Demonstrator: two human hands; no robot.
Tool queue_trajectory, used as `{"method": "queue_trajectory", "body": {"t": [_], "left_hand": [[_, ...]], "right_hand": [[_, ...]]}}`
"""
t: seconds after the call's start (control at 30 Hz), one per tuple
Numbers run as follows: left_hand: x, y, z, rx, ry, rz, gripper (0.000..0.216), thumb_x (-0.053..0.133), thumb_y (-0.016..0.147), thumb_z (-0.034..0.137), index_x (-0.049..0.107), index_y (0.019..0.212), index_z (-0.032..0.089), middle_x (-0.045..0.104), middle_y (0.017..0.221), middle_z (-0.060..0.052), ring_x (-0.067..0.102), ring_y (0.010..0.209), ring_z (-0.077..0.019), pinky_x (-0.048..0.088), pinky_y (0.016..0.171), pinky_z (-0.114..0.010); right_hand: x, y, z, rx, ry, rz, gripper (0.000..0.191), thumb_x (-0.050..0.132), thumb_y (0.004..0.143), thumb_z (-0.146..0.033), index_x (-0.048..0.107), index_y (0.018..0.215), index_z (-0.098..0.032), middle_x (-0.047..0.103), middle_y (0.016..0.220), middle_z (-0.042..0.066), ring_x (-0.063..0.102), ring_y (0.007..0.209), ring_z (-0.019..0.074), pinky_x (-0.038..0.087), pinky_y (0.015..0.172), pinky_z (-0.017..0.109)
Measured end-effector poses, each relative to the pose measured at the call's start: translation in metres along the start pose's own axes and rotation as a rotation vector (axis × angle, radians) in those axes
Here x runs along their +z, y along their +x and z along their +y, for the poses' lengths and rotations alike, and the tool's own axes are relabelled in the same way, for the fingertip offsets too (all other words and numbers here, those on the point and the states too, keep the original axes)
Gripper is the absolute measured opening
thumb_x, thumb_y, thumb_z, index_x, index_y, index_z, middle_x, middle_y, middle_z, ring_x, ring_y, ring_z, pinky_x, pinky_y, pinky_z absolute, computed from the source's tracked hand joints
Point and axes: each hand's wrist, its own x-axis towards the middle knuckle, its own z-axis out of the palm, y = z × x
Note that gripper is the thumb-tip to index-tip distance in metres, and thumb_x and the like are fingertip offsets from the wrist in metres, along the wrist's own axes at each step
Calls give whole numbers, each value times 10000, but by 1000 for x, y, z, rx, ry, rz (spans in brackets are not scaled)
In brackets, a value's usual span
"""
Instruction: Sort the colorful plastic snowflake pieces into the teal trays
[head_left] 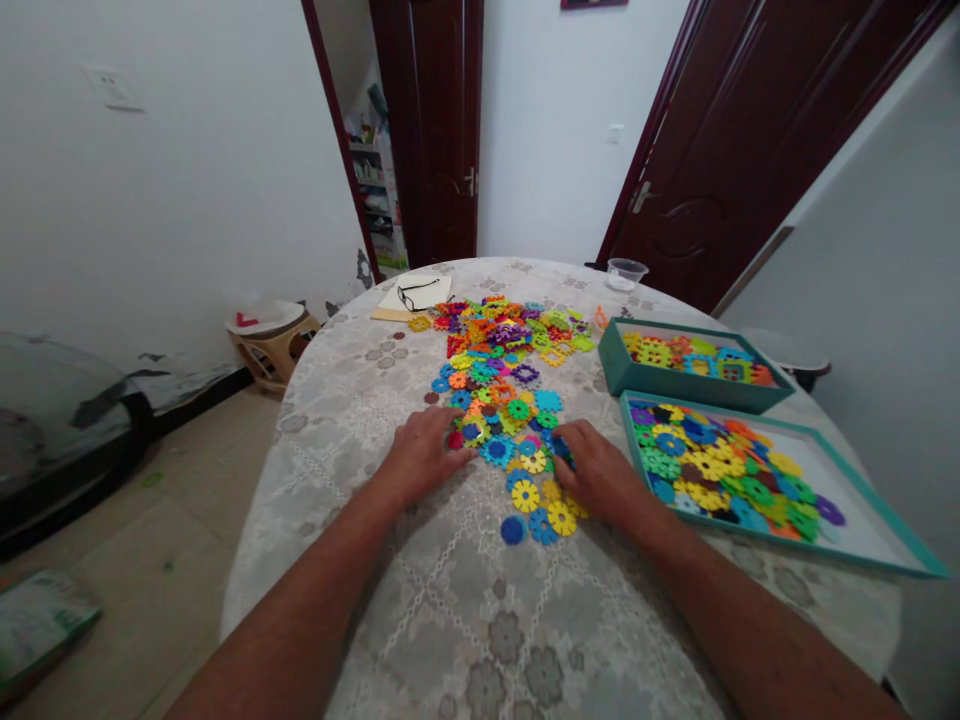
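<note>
A long heap of colourful plastic snowflake discs point(496, 450) lies down the middle of the table, between my two hands. At the heap's left edge, my left hand point(427, 455) has its thumb and forefinger curled around a red disc point(455, 440). On the other side, my right hand point(592, 470) is closed on dark blue discs point(562, 451); how many cannot be made out. Yellow discs point(561, 518) lie below its fingers, partly covered. A single dark blue disc point(513, 530) rests at the near end of the heap.
Linked square pieces point(504, 328) pile up farther back. At right, a deep teal box point(697, 395) and its shallow lid point(862, 490) hold more pieces. Glasses point(409, 298) lie on paper at the back left; a clear plastic bowl point(625, 273) stands at the far edge.
</note>
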Motion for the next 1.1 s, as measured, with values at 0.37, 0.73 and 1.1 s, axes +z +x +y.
{"method": "queue_trajectory", "body": {"t": [0.37,0.73,1.1], "left_hand": [[4,2,15,92,125,-54,397,728,850,387,652,1203,222,677,1191,-105,568,1108,-321,432,945,-450],[5,-3,-6,142,-198,56,507,642,802,118,586,1296,216,504,1323,-117,350,1480,-326,419,1153,-464],[-11,-10,-5,103,-373,40,473,640,803,130,590,1270,191,545,1300,-113,649,910,-162,577,905,-354]], "right_hand": [[-1,4,-4,-169,230,29,251,576,947,-257,642,1187,-219,675,1158,109,631,1081,257,522,968,413],[17,65,-23,-93,-69,61,487,604,963,-349,560,1406,-153,654,1312,184,569,1212,330,433,1060,496],[31,53,-16,-37,-113,123,356,564,947,-278,646,1274,-167,715,1136,142,605,1062,302,449,932,403]]}}
